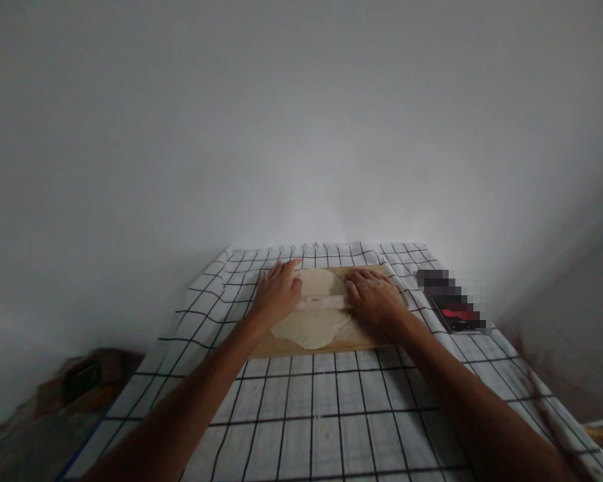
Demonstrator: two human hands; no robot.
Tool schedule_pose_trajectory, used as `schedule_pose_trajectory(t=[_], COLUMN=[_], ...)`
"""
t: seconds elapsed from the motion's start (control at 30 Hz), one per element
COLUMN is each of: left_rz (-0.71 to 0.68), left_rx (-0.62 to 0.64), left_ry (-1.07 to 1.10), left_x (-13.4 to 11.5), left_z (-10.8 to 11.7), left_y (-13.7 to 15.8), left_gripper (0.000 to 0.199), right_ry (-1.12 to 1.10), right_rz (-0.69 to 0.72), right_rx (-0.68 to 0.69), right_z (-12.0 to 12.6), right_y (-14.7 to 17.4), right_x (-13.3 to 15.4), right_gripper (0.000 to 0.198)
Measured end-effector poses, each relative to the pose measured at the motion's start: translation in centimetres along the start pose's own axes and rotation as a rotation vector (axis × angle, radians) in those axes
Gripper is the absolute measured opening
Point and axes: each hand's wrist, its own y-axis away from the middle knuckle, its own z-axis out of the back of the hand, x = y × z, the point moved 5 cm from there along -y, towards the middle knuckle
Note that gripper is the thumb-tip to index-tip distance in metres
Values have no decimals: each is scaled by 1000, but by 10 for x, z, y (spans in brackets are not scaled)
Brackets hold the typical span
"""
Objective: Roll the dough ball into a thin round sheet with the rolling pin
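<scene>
A pale rolling pin (324, 302) lies crosswise over a flat, thinly spread sheet of dough (309, 333). Under the dough is a wooden board (369, 340). My left hand (279, 289) is over the pin's left end, with the index finger stretched forward and the thumb toward the middle. At the right end, my right hand (372, 293) lies over the pin, fingers curved forward. Both hands cover the ends of the pin, so its handles are hidden. Dough shows in front of and behind the pin.
A white tablecloth with black grid lines (301, 402) covers the table. On the right lies a dark, partly pixelated item with a red patch (459, 314). A plain pale wall (301, 134) rises behind the table. Brownish objects (80, 381) sit low at the left.
</scene>
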Motion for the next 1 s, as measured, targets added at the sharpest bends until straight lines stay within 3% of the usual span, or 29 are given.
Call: schedule_pose_trajectory(t=[0.17,0.47,0.8,1.0], left_rz=[15,-98,-7,90], left_rx=[111,63,108,123], left_ry=[-113,-140,-167,-210], left_x=[-7,-19,-9,-6], left_z=[-5,6,-4,-6], left_y=[9,28,-19,-51], left_gripper=[47,44,37,47], right_ry=[3,-78,-99,-62], right_rz=[2,149,-88,-166], right_rx=[37,55,-52,-89], right_z=[4,8,1,0], right_y=[3,5,-4,-8], right_x=[4,5,-13,-25], right_gripper=[39,38,42,36])
